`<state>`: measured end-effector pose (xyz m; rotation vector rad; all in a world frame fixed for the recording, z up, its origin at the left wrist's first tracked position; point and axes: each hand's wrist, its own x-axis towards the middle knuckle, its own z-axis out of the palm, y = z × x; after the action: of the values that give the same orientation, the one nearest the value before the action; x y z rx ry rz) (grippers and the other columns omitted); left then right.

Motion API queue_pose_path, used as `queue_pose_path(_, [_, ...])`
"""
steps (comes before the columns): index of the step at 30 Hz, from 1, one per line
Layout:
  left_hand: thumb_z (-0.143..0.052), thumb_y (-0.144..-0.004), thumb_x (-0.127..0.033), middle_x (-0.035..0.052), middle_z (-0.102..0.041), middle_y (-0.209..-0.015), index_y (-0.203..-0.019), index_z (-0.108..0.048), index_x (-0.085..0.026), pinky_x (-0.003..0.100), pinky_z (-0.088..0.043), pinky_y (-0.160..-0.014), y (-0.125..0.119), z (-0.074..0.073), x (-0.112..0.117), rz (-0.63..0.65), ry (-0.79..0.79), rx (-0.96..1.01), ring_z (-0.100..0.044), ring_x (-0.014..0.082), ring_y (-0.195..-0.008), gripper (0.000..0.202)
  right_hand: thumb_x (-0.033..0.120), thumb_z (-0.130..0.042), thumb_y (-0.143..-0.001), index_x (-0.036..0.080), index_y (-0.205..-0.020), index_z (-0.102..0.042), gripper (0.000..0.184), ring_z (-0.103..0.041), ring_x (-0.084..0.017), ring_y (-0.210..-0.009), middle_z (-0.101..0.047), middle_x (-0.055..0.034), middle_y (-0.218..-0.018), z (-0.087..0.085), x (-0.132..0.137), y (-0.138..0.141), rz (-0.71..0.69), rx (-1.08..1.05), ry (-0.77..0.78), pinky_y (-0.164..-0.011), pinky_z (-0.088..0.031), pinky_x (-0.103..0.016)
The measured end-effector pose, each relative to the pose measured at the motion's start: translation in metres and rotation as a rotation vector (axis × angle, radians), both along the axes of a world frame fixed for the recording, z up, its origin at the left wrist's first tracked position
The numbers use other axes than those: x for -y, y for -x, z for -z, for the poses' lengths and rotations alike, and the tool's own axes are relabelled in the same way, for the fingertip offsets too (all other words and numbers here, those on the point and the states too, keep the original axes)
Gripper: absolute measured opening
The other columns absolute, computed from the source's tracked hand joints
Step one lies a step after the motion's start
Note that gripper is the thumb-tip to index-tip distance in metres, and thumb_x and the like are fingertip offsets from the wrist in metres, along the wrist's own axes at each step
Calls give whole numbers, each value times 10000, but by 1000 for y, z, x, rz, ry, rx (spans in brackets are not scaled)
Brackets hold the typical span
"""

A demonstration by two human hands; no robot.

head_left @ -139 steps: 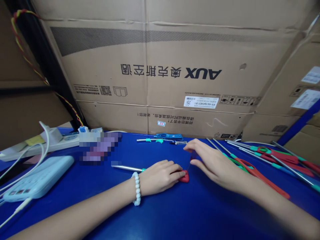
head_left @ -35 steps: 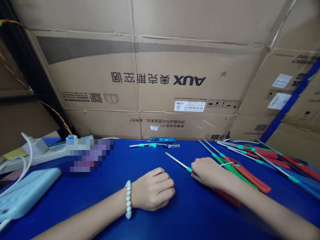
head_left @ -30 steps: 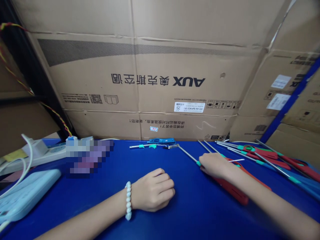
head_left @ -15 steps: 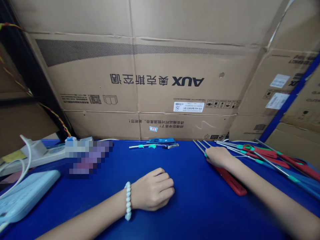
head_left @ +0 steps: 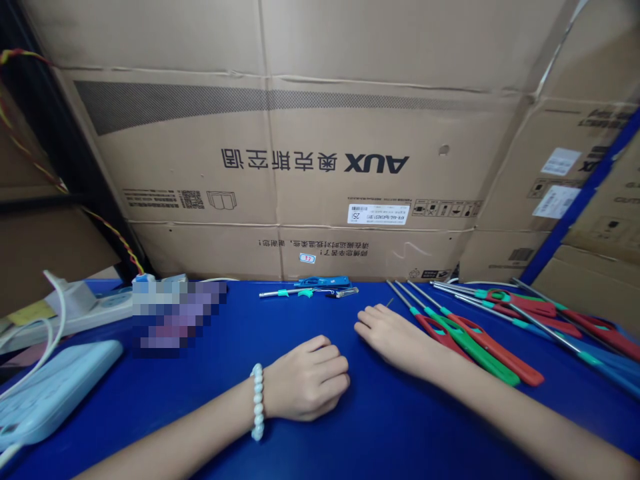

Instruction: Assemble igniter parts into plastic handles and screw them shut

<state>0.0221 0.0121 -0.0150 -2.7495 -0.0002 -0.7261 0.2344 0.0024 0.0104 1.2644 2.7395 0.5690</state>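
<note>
My left hand, with a pale bead bracelet at its wrist, rests on the blue tabletop in a loose fist. Nothing sticks out of it. To its right is my right hand, palm down, fingers curled under so that their tips are hidden. A thin dark stick-like piece pokes out at its far edge; what the fingers hold is hidden. Right of that hand lie three long-necked gas lighters side by side: a red one, a green one and an orange-red one.
Several more lighters lie in a pile at the right. Against the cardboard wall is a blue lighter with loose parts. At left are a power strip, cables and a light-blue device.
My right hand has let go of the lighter and moved left, close to my left hand. The lighters that it covered now show. My left hand has stayed in place.
</note>
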Motion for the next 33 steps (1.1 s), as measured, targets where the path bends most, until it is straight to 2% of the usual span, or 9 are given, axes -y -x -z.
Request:
queue_pose_path(2, [-356,-887,-119,37,-523,-676,-778,-542,-144,315,-379,-681,0,0,0,-8,-8,1,-450,167,-646,217,28,-448,-853,112,-922,-609,195,-582,-244,-945,-625,-116,-963,4,4,5,-57,-6,-1,-863,-440,-390])
queue_pose_path(5, [-352,-888,-123,35,-520,-674,-775,-534,-153,311,-383,-677,0,1,1,-15,-17,5,-449,165,-642,216,17,-461,-832,112,-911,-611,195,-581,-243,-939,-621,-115,-945,5,6,5,-65,-13,40,-852,-451,-387])
queue_pose_path(10, [-373,-883,-125,32,-514,-683,-774,-530,-153,309,-378,-678,0,2,-1,-10,-16,-7,-442,162,-636,193,16,-477,-782,127,-940,-606,232,-565,-234,-970,-598,-114,-986,-4,5,-7,-38,-78,197,-891,-432,-374])
queue_pose_path(15, [-370,-884,-121,43,-534,-707,-779,-541,-136,316,-364,-681,1,1,-2,-17,14,-47,-435,166,-651,201,-37,-482,-665,162,-813,-572,264,-550,-200,-869,-554,-64,-928,-20,5,-23,58,-112,373,-729,-450,-291])
queue_pose_path(19, [-358,-894,-123,55,-560,-763,-838,-550,-128,321,-363,-699,0,1,-2,-69,68,-83,-452,172,-694,200,-68,-439,-620,178,-802,-542,322,-535,-179,-836,-542,-40,-923,-22,-2,-33,90,-168,432,-677,-420,-260])
queue_pose_path(22, [-355,-907,-138,63,-572,-839,-907,-546,-132,330,-367,-718,-1,0,-4,-174,150,-66,-474,183,-753,191,-40,-427,-698,174,-801,-539,263,-527,-174,-817,-547,-43,-891,-16,-8,-34,106,-217,387,-702,-413,-267])
queue_pose_path(26, [-388,-899,-158,73,-565,-979,-970,-530,-147,350,-381,-754,1,-3,-20,-393,279,3,-489,212,-866,159,26,-416,-806,157,-834,-553,191,-513,-201,-859,-560,-77,-902,-5,-13,-25,117,-240,205,-778,-402,-317])
queue_pose_path(31, [-450,-888,-206,88,-499,-1162,-1166,-488,-169,394,-379,-893,5,-4,-67,-691,370,70,-457,244,-1049,283,43,-438,-811,137,-938,-555,197,-490,-225,-891,-551,-117,-987,9,-2,-2,75,-235,37,-812,-398,-366])
queue_pose_path(33, [-446,-894,-223,113,-483,-1171,-1178,-488,-153,420,-369,-907,3,-3,-87,-777,382,110,-441,266,-1080,295,62,-453,-813,129,-986,-555,211,-474,-249,-937,-538,-138,-1035,17,7,10,11,-227,8,-833,-391,-390])
